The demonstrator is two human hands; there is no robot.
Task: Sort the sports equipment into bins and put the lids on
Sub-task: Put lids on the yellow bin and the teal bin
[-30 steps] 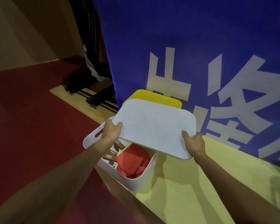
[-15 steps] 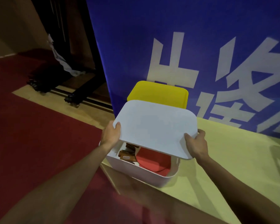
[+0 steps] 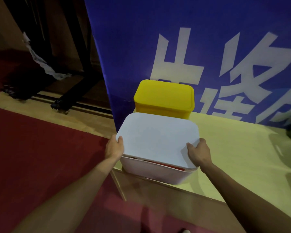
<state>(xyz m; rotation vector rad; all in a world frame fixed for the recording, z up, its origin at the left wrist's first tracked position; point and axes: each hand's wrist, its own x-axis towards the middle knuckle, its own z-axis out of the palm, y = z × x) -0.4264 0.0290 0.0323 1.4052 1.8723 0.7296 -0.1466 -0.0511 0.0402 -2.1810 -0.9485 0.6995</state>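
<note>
Gripping lid over white bin, hands face banner with cropped characters.

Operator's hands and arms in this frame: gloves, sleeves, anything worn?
The left hand and right hand are bare, no gloves. Both forearms are bare to the frame edge: no sleeves, watch or wristband visible. Rings: cannot tell.

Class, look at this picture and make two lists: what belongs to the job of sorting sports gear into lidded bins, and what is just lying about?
Belongs to the job:
white lid, gripped by left hand and right hand
white bin under it
red item glimpsed inside
yellow bin, lid on

Just lying about:
blue banner
white cloth
dark wheeled stand
red carpet
</note>
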